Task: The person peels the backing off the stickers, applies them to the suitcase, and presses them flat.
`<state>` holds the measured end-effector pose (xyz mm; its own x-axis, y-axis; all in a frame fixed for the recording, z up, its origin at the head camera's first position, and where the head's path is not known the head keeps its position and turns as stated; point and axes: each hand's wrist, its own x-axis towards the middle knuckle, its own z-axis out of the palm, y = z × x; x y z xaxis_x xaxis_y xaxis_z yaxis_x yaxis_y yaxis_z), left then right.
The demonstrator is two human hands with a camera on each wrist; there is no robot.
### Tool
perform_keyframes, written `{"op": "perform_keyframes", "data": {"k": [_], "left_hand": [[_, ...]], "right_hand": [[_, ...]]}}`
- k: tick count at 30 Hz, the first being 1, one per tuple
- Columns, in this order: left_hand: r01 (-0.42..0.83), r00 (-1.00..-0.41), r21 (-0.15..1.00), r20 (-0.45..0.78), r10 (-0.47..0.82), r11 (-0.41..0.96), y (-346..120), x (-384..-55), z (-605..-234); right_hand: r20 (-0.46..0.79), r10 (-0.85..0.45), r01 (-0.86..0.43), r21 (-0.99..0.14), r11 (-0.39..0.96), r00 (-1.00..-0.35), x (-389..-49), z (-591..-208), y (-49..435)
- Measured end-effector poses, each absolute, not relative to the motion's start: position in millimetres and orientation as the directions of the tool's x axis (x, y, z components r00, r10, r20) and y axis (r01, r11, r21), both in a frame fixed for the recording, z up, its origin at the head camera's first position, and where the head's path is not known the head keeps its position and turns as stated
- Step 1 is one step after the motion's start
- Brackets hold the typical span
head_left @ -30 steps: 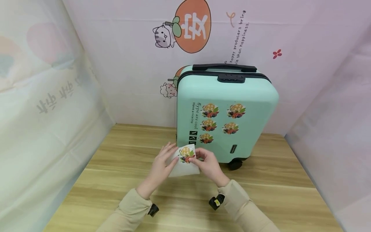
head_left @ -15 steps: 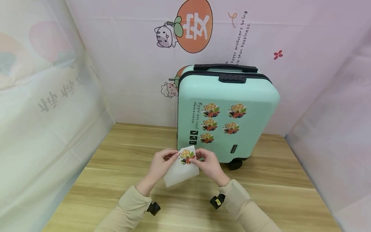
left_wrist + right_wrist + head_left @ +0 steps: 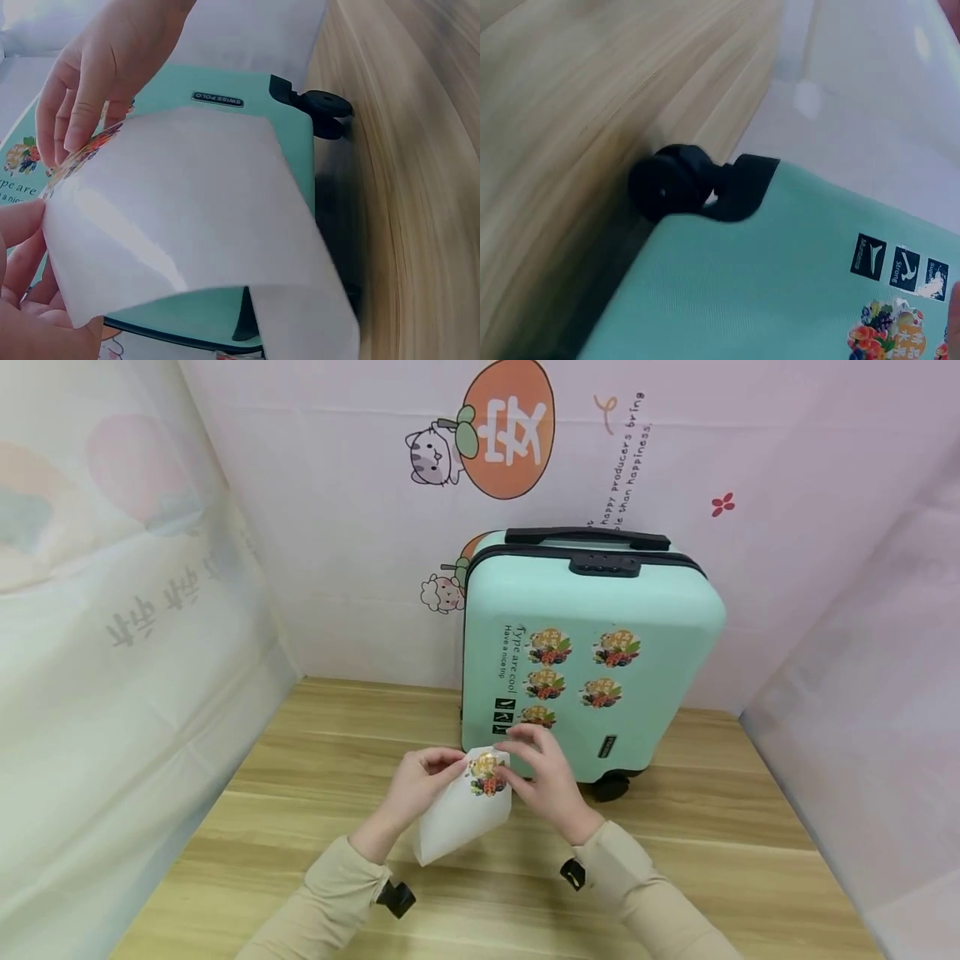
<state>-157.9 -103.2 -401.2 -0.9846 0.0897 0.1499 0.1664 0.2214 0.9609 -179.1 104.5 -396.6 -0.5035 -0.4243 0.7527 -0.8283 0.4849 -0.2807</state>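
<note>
My left hand [image 3: 417,787] pinches the upper left edge of a white backing sheet [image 3: 459,820] between thumb and fingers. A round fruit-print sticker [image 3: 487,775] lies on the sheet's upper part. At the sheet's right edge my right hand [image 3: 553,787] has its thumb and fingers spread apart beside the sticker. From the left wrist, the right hand [image 3: 124,52] shows its fingers pointing down over the sticker's edge, and the sheet curls toward the camera. Just behind stands a mint-green suitcase [image 3: 588,602] with several similar stickers. The right wrist view mostly misses the right hand.
The suitcase stands upright on a wooden table [image 3: 360,718], its black wheel [image 3: 611,787] at the lower right. Printed cloth [image 3: 345,493] hangs behind and on both sides. Black camera mounts [image 3: 396,898] sit at the sleeves.
The left hand went from straight fingers on the sheet to pinching its edge. The sheet's lower end swung down and left. The right hand's fingers loosened and spread off the sheet's edge.
</note>
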Motion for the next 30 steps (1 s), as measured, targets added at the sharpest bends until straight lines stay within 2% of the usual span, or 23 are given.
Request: {"op": "perform_keyframes", "data": {"k": [4,9,19,30], "left_hand": [[0.151,-0.983,0.961,0.119,0.142,0.234,-103.8,-157.2,-403.3],[0.112,-0.967,0.974,0.060,0.249,0.199,-104.0,-156.1,-406.7],[0.063,-0.937,0.992,0.021,0.350,0.111,-103.5,-157.0,-406.2],[0.088,-0.901,0.988,0.026,0.432,0.124,-103.6,-158.2,-399.0]], "right_hand": [[0.771,-0.506,-0.875,-0.134,0.465,-0.387,-181.5,-396.1,106.8],[0.770,-0.557,-0.892,-0.037,0.450,-0.313,-181.9,-398.0,107.5],[0.757,-0.586,-0.904,-0.016,0.427,-0.290,-180.1,-396.7,107.6],[0.765,-0.571,-0.902,-0.031,0.430,-0.298,-185.0,-394.1,108.7]]}}
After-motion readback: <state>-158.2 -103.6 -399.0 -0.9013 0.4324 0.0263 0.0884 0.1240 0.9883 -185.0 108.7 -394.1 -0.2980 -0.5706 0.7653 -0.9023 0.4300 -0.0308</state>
